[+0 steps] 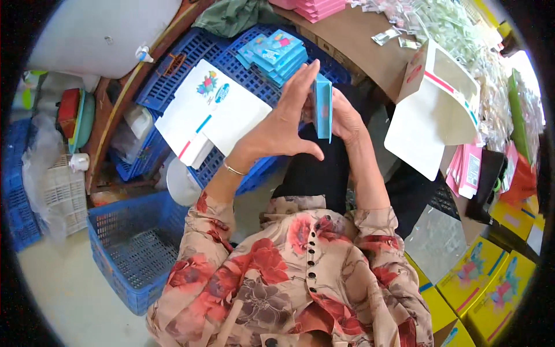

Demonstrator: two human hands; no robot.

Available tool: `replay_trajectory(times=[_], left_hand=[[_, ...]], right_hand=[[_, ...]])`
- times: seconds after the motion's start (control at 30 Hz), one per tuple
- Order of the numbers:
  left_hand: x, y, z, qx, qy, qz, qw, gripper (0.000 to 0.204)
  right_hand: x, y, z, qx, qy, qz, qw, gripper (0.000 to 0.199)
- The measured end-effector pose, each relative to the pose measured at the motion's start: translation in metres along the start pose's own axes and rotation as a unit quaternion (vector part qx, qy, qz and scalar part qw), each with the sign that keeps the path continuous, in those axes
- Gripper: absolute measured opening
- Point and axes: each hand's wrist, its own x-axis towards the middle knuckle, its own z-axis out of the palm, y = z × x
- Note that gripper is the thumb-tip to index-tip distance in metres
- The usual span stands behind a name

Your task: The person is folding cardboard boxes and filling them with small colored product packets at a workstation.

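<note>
Blue box: it is sitting between the two hands, above the dark-trousered lap; the slim box (324,108) is showing a narrow side, its long axis running up and down the view, roughly away from the torso.
Right hand: this nearer hand (347,117) is gripping the box from its right and far side; its fingers are closing on it, though their tips are partly hiding behind it.
Left hand: the hand (281,122) is standing wide open on the box's left, fingers pointing away and thumb jutting below the box's lower end; it is holding nothing clearly, and whether its fingertips are touching the box I cannot tell.
Key relation: the box is lying just right of the left fingers, inside the line of their spread, while the right hand is backing it.
Blue stack: similar boxes (277,55) are resting near the far edge of the blue crate (228,55), beyond the left hand.
White carton: it (231,118) is lying with flaps spread over the crate's near-left part.
Surface: the brown surface (352,37) is carrying a heap of small packets (445,29) toward its far right; an open carton (419,136) is overhanging its near edge.
</note>
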Motion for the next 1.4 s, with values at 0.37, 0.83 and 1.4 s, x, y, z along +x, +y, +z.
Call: replay_trajectory(times=[0.37, 0.83, 1.4], left_hand=[[-0.027, 0.005, 0.023, 0.106, 0.169, -0.013, 0.98, 0.086], [-0.041, -0.008, 0.028, 0.145, 0.154, -0.079, 0.974, 0.098], [-0.082, -0.031, 0.046, -0.477, 0.508, -0.287, 0.657, 0.038]], right_hand=[[-0.031, 0.006, 0.025, -0.134, 0.179, -0.11, 0.968, 0.049], [-0.044, -0.003, 0.062, -0.44, 0.252, -0.122, 0.853, 0.02], [-0.036, 0.076, 0.059, -0.237, 0.239, 0.013, 0.941, 0.02]])
